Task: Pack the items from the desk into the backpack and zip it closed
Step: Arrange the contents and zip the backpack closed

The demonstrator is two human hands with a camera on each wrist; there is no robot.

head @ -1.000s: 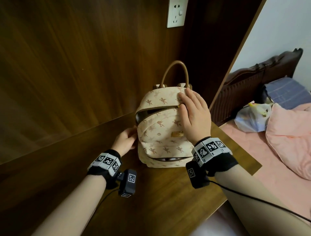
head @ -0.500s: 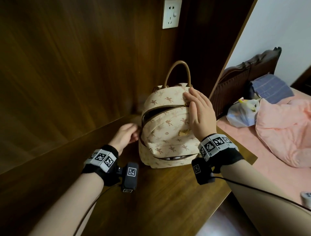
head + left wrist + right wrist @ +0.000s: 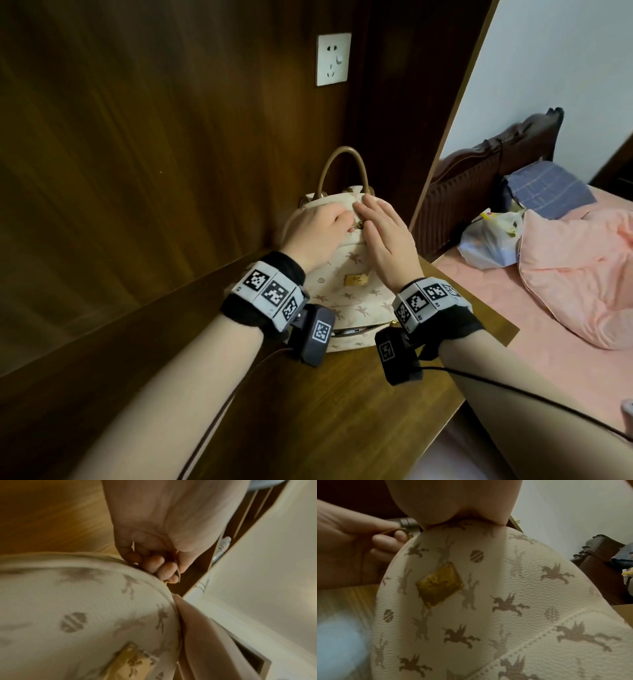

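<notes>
A unicorn-print backpack point(image 3: 346, 274) is standing on the wooden bench point(image 3: 308, 411) below a wall socket point(image 3: 333, 59); the left hand point(image 3: 317, 231) grip is pinching its zipper pull point(image 3: 463, 224) while the right hand point(image 3: 387, 240) is lying flat, fingers straight, beside a pink-sheeted bed point(image 3: 548, 308).

One backpack point(image 3: 346, 284), two hands, one wall socket point(image 3: 333, 59), one desk point(image 3: 308, 411), one bed point(image 3: 565, 308)

No readable text showing anywhere. Backpack point(image 3: 346, 274) carrying only printed winged-unicorn and striped-shield motifs, no letters. Gold plaque point(image 3: 439, 584) on backpack front showing embossing, too blurred to read. Wrist bands point(image 3: 270, 294) wearing black-and-white square marker codes, no legible characters. Wall socket point(image 3: 333, 59) bearing no markings readable.
</notes>
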